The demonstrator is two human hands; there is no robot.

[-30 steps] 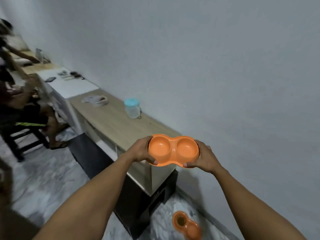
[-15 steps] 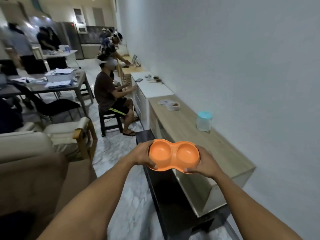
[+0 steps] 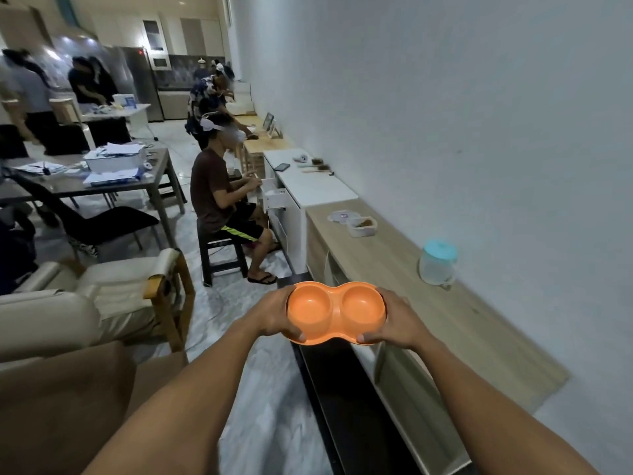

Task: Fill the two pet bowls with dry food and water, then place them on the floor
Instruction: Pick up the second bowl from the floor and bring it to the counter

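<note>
Low in the middle, left hand and right hand grip the orange double bowl by its ends, fingers curled underneath; looks light, stiff plastic, seemingly empty.

no legible text, labels or numbers

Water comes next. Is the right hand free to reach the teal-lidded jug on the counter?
Probably not yet: the right hand grips one end of the orange double bowl, the left hand the other. The jug stands clear on the counter, so the way looks free once that hand lets go.
</note>
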